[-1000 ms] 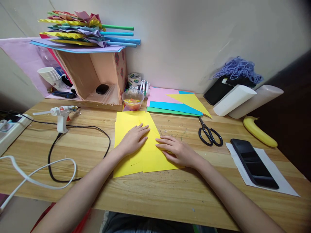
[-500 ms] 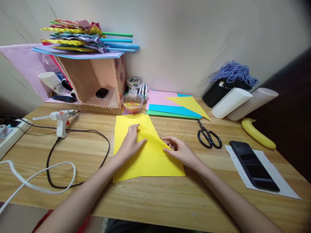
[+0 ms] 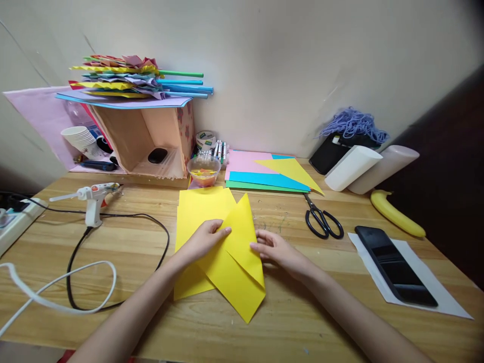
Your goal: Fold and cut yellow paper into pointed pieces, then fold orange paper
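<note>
A sheet of yellow paper (image 3: 240, 275), turned at a slant, has one corner folded over into a triangular flap. My left hand (image 3: 204, 242) grips the left side of this sheet, thumb on top and fingers curled out of sight. At the right folded edge, my right hand (image 3: 276, 252) pinches the paper between thumb and fingers. Beneath its left part lie other flat yellow sheets (image 3: 200, 204), slightly fanned.
Scissors (image 3: 324, 222), a phone (image 3: 395, 264) and a banana (image 3: 397, 214) lie on the right. A glue gun (image 3: 93, 201) with its cord stands left. Behind are a plastic bowl (image 3: 204, 171), coloured paper (image 3: 264, 179) and an open box (image 3: 185, 136).
The yellow sheet has rotated, with its lower corner now pointing toward me, and its fold lies flatter. Both hands have shifted slightly, still on the paper. The camera view has tilted up a little.
</note>
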Action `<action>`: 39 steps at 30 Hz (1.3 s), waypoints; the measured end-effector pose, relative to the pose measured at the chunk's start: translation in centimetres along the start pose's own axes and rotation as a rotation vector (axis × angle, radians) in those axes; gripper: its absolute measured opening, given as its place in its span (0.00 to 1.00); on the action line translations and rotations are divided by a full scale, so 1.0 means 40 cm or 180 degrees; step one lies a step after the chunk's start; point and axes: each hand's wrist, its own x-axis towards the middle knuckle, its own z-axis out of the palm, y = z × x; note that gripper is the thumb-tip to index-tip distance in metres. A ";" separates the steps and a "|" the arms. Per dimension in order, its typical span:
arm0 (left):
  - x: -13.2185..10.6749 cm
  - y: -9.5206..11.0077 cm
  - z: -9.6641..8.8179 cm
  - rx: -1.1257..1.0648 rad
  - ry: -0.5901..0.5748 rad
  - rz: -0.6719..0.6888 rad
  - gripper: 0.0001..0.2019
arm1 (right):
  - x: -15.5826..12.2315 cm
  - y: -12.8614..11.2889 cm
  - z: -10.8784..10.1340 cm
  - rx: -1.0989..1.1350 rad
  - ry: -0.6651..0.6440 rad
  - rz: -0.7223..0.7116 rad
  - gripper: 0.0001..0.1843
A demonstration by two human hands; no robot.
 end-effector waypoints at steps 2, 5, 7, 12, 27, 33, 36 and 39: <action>-0.002 0.000 0.002 0.0232 -0.0207 0.0015 0.17 | 0.007 -0.001 -0.009 -0.0021 0.0313 -0.0062 0.17; -0.001 -0.005 0.013 0.0586 -0.0363 0.0118 0.17 | 0.021 -0.001 -0.033 -0.0052 0.0546 -0.0232 0.15; 0.000 -0.008 0.023 0.0646 -0.0437 0.0148 0.16 | 0.028 0.001 -0.048 -0.0034 0.0568 -0.0310 0.15; 0.001 -0.018 0.043 0.0506 -0.0400 0.0145 0.15 | 0.038 0.013 -0.069 -0.0055 0.0645 -0.0388 0.17; 0.009 -0.024 0.026 0.1408 0.0124 0.0398 0.15 | 0.041 0.009 -0.098 -0.0280 0.0876 -0.0643 0.17; 0.014 -0.033 0.024 0.1404 0.0054 0.0293 0.14 | 0.049 0.012 -0.108 -0.0293 0.1030 -0.0542 0.16; 0.016 -0.038 0.021 0.1390 -0.0006 0.0250 0.15 | 0.053 0.015 -0.108 -0.0330 0.1095 -0.0543 0.16; 0.015 -0.037 0.019 0.1349 -0.0031 0.0239 0.15 | 0.050 0.013 -0.110 -0.0378 0.1051 -0.0556 0.16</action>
